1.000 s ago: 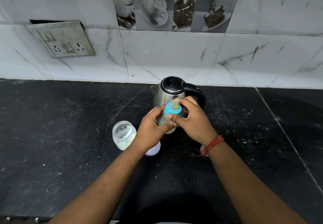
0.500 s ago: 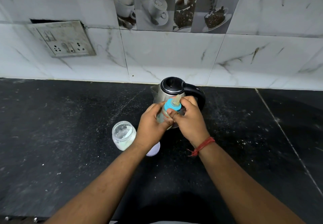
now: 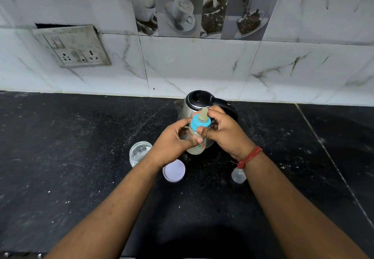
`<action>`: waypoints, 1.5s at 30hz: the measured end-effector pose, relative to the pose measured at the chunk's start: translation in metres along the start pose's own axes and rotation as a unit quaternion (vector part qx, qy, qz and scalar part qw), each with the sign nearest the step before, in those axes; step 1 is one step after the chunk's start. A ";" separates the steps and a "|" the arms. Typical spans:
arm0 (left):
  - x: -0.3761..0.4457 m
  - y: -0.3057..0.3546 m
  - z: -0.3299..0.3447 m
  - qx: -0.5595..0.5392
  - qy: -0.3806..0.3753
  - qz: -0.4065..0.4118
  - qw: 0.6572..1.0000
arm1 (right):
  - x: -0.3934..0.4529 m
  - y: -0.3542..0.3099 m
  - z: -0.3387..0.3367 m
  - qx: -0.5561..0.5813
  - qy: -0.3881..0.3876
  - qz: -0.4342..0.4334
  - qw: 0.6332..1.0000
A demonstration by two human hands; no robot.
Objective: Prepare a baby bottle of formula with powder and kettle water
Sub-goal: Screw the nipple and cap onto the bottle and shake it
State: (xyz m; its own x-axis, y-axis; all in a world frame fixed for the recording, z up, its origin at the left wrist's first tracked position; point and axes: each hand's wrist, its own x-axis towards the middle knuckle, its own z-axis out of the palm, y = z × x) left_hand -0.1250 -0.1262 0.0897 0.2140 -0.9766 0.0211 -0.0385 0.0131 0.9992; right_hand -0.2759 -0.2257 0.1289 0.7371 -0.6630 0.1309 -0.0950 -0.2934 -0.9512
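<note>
Leftmost of the task items, an open glass jar (image 3: 139,153) with white powder stands on the black table (image 3: 60,157), just beside the left wrist. Its lilac lid (image 3: 174,170) lies flat on the table nearby, towards the person.

The left hand (image 3: 174,143) has its grip closed round the lower body of the baby bottle (image 3: 197,139), thumb across the front and fingers wrapped behind. The bottle is held off the table, roughly upright with its top leaning slightly away, in front of the steel kettle (image 3: 194,105), which stands at the back near the wall.

The right hand (image 3: 224,131) has its grip curled about the blue collar (image 3: 199,122) below the teat (image 3: 204,113), thumb pressed on the near side. Judged step: tightening the collar.

Handling assessment: the bottle appears to be stiff, light clear plastic. Whether it holds liquid cannot be told; if it does, it will be heavier low down, and the wall possibly warm and slippery. Best hold is round the body, as now. The collar should be turned by its rim. The teat is soft; avoid squeezing it.

A small clear cap (image 3: 238,174) lies on the table under the right wrist.
</note>
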 end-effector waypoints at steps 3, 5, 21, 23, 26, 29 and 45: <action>0.001 0.001 0.004 0.046 0.036 0.035 0.998 | -0.001 0.004 0.015 -0.005 0.088 -0.003 0.996; 0.001 0.002 0.009 0.089 0.076 0.058 0.991 | -0.001 0.005 0.024 -0.023 0.140 0.006 0.990; -0.001 0.013 -0.004 0.028 0.023 0.025 0.999 | 0.005 -0.005 0.006 0.039 0.018 0.002 0.999; -0.001 0.011 0.000 0.065 0.050 0.043 0.996 | 0.004 -0.002 0.013 0.033 0.056 -0.014 0.998; -0.002 0.008 0.006 0.098 0.092 0.063 0.989 | 0.003 -0.001 0.022 0.041 0.103 -0.002 0.994; 0.000 0.005 0.015 0.150 0.141 0.096 0.974 | 0.003 -0.001 0.029 0.061 0.148 0.013 0.987; -0.019 -0.054 0.029 0.092 0.130 0.001 0.987 | -0.032 0.054 0.025 -0.083 0.158 0.069 0.981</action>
State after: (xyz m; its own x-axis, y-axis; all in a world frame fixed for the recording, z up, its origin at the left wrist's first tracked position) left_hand -0.1551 -0.1150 0.0347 0.4553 -0.8887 0.0548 -0.2111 -0.0479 0.9763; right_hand -0.2877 -0.2037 0.0660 0.4669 -0.8775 0.1098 -0.3061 -0.2769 -0.9108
